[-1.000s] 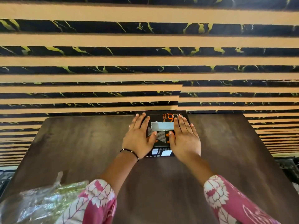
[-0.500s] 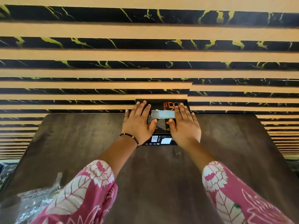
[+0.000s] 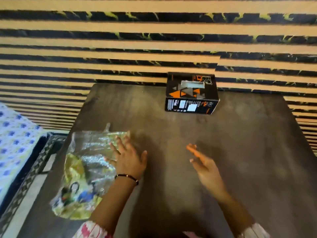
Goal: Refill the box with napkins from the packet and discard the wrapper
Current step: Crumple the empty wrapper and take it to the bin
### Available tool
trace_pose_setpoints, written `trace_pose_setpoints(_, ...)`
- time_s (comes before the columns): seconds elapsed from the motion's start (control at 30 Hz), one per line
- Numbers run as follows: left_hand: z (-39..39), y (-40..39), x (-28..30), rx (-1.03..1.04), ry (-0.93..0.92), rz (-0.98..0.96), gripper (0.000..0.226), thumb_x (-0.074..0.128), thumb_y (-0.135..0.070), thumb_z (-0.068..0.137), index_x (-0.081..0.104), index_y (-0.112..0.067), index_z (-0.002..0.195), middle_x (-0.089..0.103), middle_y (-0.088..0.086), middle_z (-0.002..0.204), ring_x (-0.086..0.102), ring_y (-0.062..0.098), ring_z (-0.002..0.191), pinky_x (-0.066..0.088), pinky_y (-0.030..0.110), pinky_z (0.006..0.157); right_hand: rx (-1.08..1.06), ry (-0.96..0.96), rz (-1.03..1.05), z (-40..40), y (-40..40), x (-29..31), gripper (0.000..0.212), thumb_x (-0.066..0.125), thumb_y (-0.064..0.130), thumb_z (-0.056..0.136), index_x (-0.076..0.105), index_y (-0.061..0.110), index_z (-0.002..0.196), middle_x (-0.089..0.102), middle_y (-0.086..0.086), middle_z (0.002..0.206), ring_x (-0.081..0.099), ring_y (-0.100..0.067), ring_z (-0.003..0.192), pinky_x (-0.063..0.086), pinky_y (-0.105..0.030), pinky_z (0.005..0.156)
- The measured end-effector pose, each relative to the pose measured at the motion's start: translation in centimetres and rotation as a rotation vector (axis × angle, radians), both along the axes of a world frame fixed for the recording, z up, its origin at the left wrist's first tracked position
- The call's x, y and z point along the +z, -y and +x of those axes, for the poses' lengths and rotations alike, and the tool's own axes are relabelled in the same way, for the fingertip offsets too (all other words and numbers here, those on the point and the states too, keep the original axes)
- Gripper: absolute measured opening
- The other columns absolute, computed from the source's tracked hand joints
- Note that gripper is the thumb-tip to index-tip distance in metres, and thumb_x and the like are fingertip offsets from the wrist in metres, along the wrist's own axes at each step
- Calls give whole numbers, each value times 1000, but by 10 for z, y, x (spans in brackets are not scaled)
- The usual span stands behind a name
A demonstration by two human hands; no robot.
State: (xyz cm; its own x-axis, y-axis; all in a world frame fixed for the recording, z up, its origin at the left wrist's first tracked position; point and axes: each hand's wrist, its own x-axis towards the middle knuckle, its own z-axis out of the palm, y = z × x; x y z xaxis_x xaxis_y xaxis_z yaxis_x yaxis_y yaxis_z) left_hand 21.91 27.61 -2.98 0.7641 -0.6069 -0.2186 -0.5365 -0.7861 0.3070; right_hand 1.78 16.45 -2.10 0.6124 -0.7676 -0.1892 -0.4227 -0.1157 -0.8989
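The black napkin box (image 3: 191, 93) with orange triangles stands at the far edge of the dark wooden table (image 3: 240, 152), a white napkin showing in its top slot. An empty clear and yellow plastic wrapper (image 3: 84, 170) lies crumpled at the table's near left. My left hand (image 3: 127, 159) hovers flat with spread fingers over the wrapper's right edge; whether it touches is unclear. Over the bare table middle, my right hand (image 3: 204, 164) is open and holds nothing. The frame is motion-blurred.
A wall of tan and black-green stripes (image 3: 154, 40) rises right behind the table. To the left, beyond the table edge, is a bed with a blue-flowered sheet (image 3: 13, 143) and a dark patterned frame (image 3: 34, 160).
Both hands have let go of the box and drawn back toward me. My left hand has moved left to the wrapper. The view has swung left and down.
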Motion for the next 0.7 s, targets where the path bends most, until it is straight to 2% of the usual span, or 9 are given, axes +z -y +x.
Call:
trace_pose_setpoints(0.07, -4, -30, -15, 89, 22, 155, 90, 48, -55, 85, 5, -7, 147, -4, 20, 156, -9, 46, 140, 9, 75, 104, 34, 8, 21, -14, -29, -4, 45, 53, 1, 90, 44, 25, 127, 45, 4, 138, 35, 8, 128, 23, -13, 111)
trace_pose_setpoints(0.13, -16, -55, -17, 130, -7, 250, 88, 39, -62, 86, 4, -11, 147, -4, 17, 157, -9, 44, 141, 10, 75, 103, 64, -24, 22, -26, -54, -2, 41, 51, 16, 86, 43, 27, 125, 44, 9, 133, 34, 18, 121, 22, 2, 102)
trace_pose_setpoints(0.23, -35, -56, -19, 120, -100, 233, 89, 29, -67, 86, 0, -10, 148, -6, 15, 157, -7, 43, 142, 11, 74, 104, 32, -53, 14, -39, -65, 1, 42, 52, 17, 86, 47, 21, 127, 46, 9, 129, 40, 0, 125, 23, 7, 94)
trace_pose_setpoints(0.3, -53, -44, -10, 61, -139, 212, 87, 29, -66, 87, -1, -10, 147, -7, 14, 157, -8, 42, 142, 10, 73, 103, -49, -34, 52, -49, -65, 3, 38, 52, 1, 90, 54, 10, 127, 52, 3, 129, 43, -6, 124, 29, 0, 97)
trace_pose_setpoints(0.4, -86, -17, -5, -68, -248, 162, 81, 35, -59, 89, 3, -13, 148, -7, 16, 157, -10, 41, 142, 7, 70, 106, -131, -46, 63, -62, -62, 10, 37, 52, -3, 89, 58, 6, 124, 58, -3, 128, 51, -10, 120, 37, -24, 105)
trace_pose_setpoints(0.47, -102, 1, 1, -206, -338, 51, 75, 41, -50, 91, 10, -11, 147, 3, 20, 155, 1, 40, 143, 12, 59, 113, -161, -43, 72, -67, -63, 14, 37, 52, -3, 89, 59, 6, 124, 58, 1, 126, 54, -10, 117, 41, -25, 101)
trace_pose_setpoints(0.57, -109, 17, 20, -300, -475, -265, 58, 45, -30, 93, 22, -12, 143, 21, 16, 151, 25, 32, 138, 24, 38, 113, -215, -48, 122, -74, -65, 10, 38, 52, -1, 90, 56, 6, 126, 57, 4, 125, 54, -9, 115, 41, -24, 100)
trace_pose_setpoints(0.63, -96, 13, 30, -316, -326, -318, 58, 44, -33, 93, 22, -21, 145, 13, 13, 156, 18, 34, 141, 19, 46, 116, -242, -53, 178, -78, -66, 4, 37, 54, 3, 90, 57, 8, 127, 60, -3, 128, 57, -13, 116, 42, -35, 106)
trace_pose_setpoints(0.7, -72, 0, 27, -286, -75, -189, 59, 40, -42, 93, 17, -28, 146, 2, 13, 157, 0, 37, 144, 7, 54, 116, -240, -71, 238, -79, -69, 0, 40, 53, 6, 91, 53, 7, 131, 59, -2, 129, 56, -12, 115, 41, -35, 107)
